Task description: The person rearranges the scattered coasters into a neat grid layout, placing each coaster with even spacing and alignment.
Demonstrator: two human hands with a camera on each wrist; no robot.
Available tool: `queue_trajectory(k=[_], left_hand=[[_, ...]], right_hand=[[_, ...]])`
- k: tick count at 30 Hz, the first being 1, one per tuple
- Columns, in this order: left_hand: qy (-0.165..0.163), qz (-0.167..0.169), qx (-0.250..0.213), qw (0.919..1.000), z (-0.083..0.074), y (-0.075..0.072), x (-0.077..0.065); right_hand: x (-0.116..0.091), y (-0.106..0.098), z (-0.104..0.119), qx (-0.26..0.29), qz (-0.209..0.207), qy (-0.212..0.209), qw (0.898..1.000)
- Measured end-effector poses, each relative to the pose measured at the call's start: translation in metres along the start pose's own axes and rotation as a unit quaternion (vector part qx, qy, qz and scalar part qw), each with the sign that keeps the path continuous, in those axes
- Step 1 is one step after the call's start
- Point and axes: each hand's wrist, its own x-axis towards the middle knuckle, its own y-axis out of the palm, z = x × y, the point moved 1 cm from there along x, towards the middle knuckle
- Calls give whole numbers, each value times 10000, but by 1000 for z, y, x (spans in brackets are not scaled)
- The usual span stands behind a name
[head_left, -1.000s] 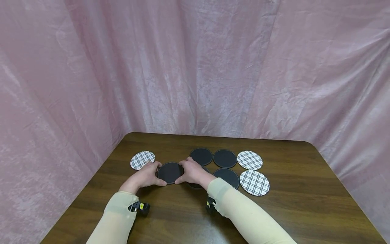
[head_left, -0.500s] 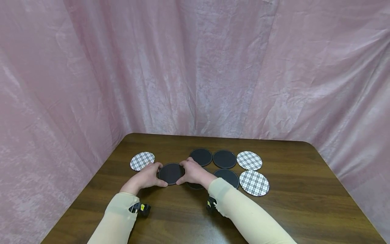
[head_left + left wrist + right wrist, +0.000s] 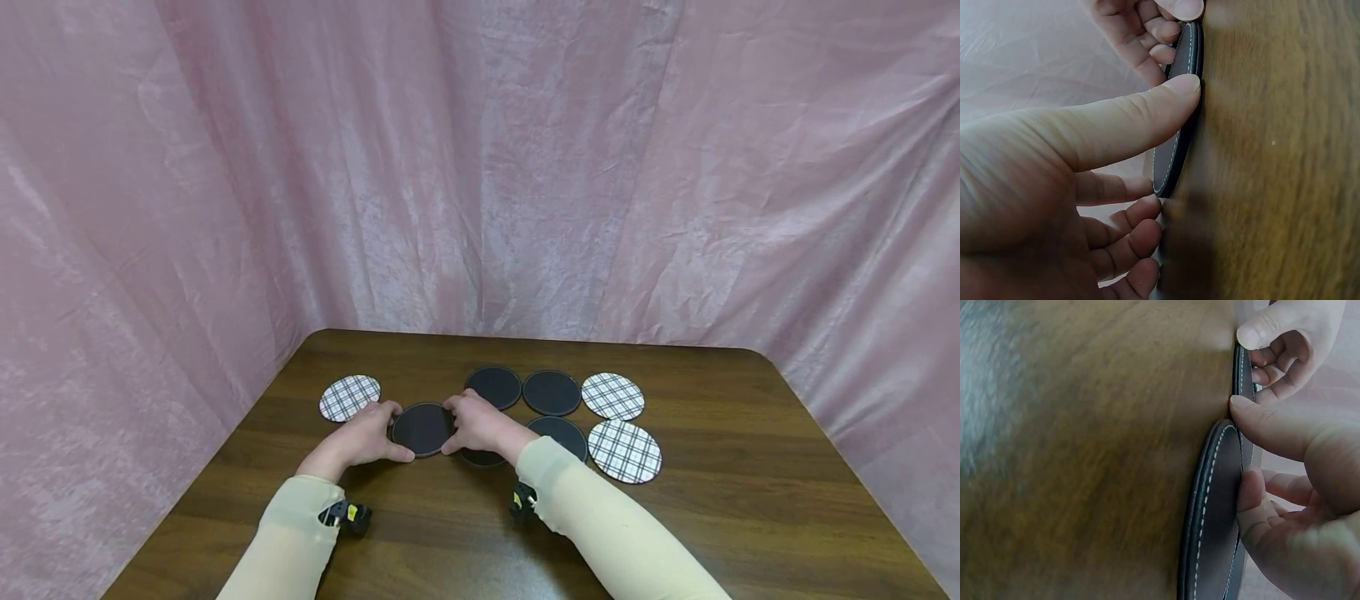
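Observation:
A round dark coaster [image 3: 422, 430] with a pale stitched rim lies between my two hands. My left hand [image 3: 358, 437] grips its left edge, thumb [image 3: 1147, 119] on the near side and fingers curled round the far side. On the opposite edge, my right hand [image 3: 480, 423] pinches it with thumb and fingers. Another dark coaster [image 3: 1213, 512] lies beneath my right hand, partly hidden by it in the head view. In the right wrist view its stitched rim overlaps the edge of the held coaster.
Behind and right of my right hand are more dark coasters [image 3: 552, 392] on the wooden table [image 3: 735, 467]. Two white plaid discs [image 3: 626, 451] end those rows at the right. Another plaid disc [image 3: 350, 397] sits just beyond my left hand. A pink curtain [image 3: 480, 167] hangs behind.
Both hands have shifted slightly to the right with the coaster between them, bringing it closer to the neighbouring dark coasters. The other discs keep their places on the table.

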Motion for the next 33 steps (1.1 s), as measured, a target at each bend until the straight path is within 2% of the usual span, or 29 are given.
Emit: queue_trajectory(k=[17, 33], left_hand=[[-73, 14, -52, 10000, 0, -1, -1], [42, 94, -143, 9998, -1, -4, -4]], right_hand=[[-3, -4, 0, 132, -5, -72, 9999], [-7, -6, 2, 196, 83, -129, 9997]])
